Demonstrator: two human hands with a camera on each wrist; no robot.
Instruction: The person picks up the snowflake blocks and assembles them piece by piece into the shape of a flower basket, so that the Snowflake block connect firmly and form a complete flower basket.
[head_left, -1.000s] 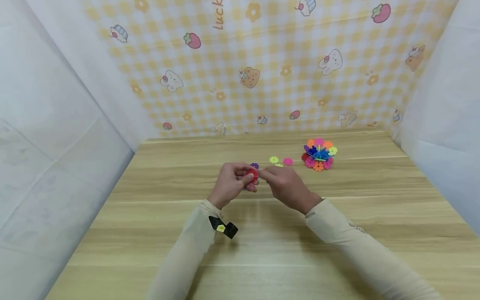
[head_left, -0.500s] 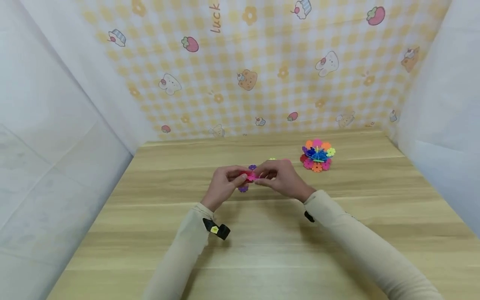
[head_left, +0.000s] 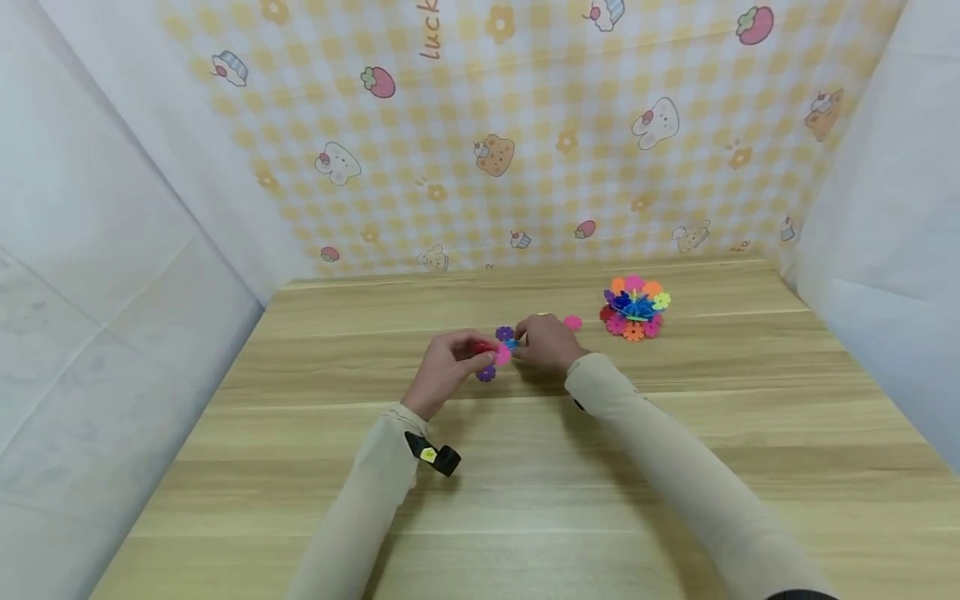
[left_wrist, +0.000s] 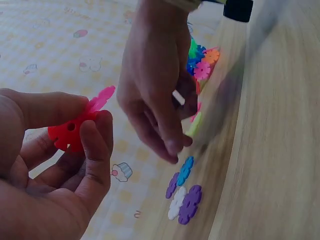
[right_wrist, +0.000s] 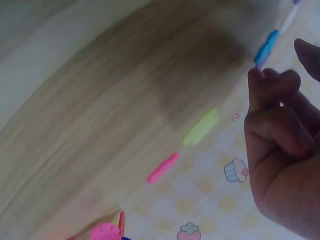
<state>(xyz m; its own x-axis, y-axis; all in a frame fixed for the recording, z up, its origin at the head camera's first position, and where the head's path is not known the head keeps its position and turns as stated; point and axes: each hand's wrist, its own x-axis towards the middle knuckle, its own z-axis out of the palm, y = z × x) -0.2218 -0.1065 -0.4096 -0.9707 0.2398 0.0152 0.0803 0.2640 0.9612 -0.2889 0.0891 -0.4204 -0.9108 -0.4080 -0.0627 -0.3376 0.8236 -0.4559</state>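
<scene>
In the left wrist view, my left hand (left_wrist: pixel 55 195) pinches a red notched disc (left_wrist: pixel 64 136) between thumb and fingers. A pink notched disc (left_wrist: pixel 103 97) is joined to the red one and sticks out at an angle. My right hand (head_left: pixel 550 343) is just right of the left one, low over the table, its fingers bent and the thumb apart from them. Nothing shows in its grasp. Close to its fingertips lies a blue notched disc (right_wrist: pixel 266 47). Beside that, the left wrist view shows a white disc (left_wrist: pixel 176 202) and a purple disc (left_wrist: pixel 190 205).
A built cluster of multicoloured discs (head_left: pixel 634 310) stands on the wooden table (head_left: pixel 510 483) at the back right. Between it and my hands lie a loose pink disc (head_left: pixel 573 322) and a yellow-green disc (right_wrist: pixel 201 126). A patterned cloth (head_left: pixel 420 150) hangs behind.
The pink disc now sits on the red disc in my left hand. My right hand has let go of the pink disc and moved down beside the blue disc on the table.
</scene>
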